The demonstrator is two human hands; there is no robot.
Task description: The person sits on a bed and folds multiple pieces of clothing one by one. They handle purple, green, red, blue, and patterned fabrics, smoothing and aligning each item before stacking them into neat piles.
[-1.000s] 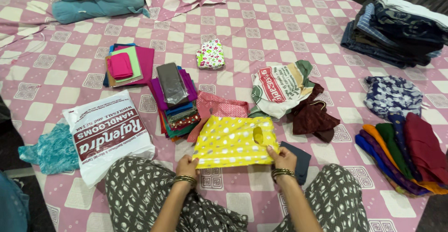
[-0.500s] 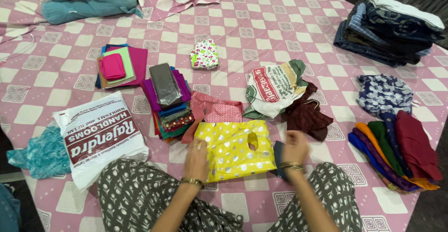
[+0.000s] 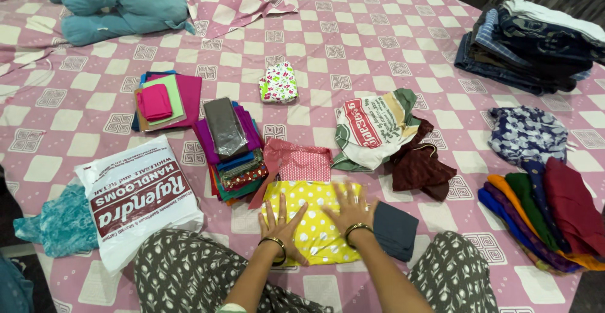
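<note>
A folded yellow plastic bag with white dots [image 3: 315, 190] lies on the pink checked bedsheet [image 3: 378, 42] just in front of my knees. My left hand [image 3: 282, 220] rests flat on its left part, fingers spread. Flat on the bag's right part is my right hand [image 3: 350, 209], fingers apart too. Both wrists wear bangles. A pink dotted cloth [image 3: 301, 160] lies just beyond the bag, and a dark teal folded cloth [image 3: 396, 228] sits right of my right hand.
A white and maroon printed bag [image 3: 135, 196] lies left, beside a turquoise cloth [image 3: 60, 225]. Stacks of folded fabric [image 3: 232, 146], [image 3: 165, 99] sit ahead. A maroon garment [image 3: 419, 162], coloured cloths [image 3: 548, 209] and dark folded clothes [image 3: 535, 42] lie right.
The yellow bag was held by its near corners and spread wide; it has since been folded narrower, and both hands now press flat on top of it.
</note>
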